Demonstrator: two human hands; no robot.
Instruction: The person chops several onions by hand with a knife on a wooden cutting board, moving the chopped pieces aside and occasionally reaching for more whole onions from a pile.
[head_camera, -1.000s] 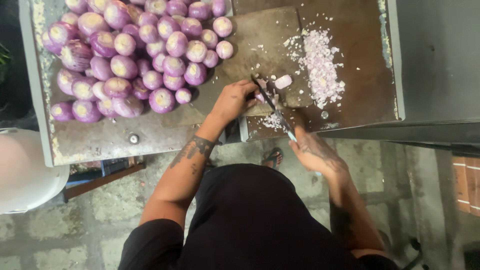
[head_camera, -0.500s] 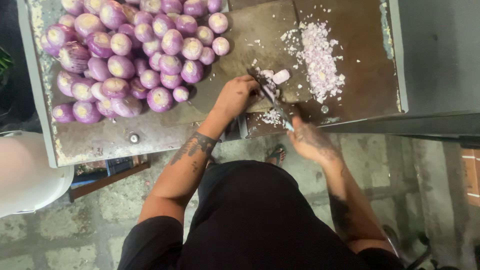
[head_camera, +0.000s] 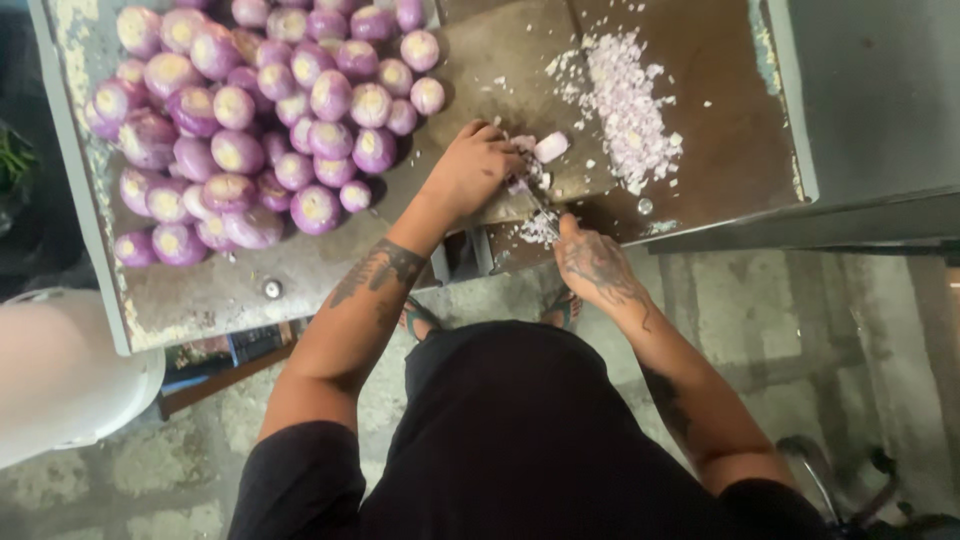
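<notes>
- While the left hand (head_camera: 478, 170) curls, pinching an onion piece (head_camera: 535, 160), the knife (head_camera: 543, 215) sits near the table's near edge (head_camera: 330, 290).
- Right hand (head_camera: 597, 268) wraps the handle.
- Bare board lies between peeled onions (head_camera: 260, 110) and chopped pile (head_camera: 625, 105).

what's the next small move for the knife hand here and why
Probably another short downward cut. The right hand holds the knife with its blade at the onion piece pinned under the left hand, and part of that piece looks uncut. The left fingertips sit close to the blade, so they should likely edge back first. A chopped pile lies beyond.
</notes>
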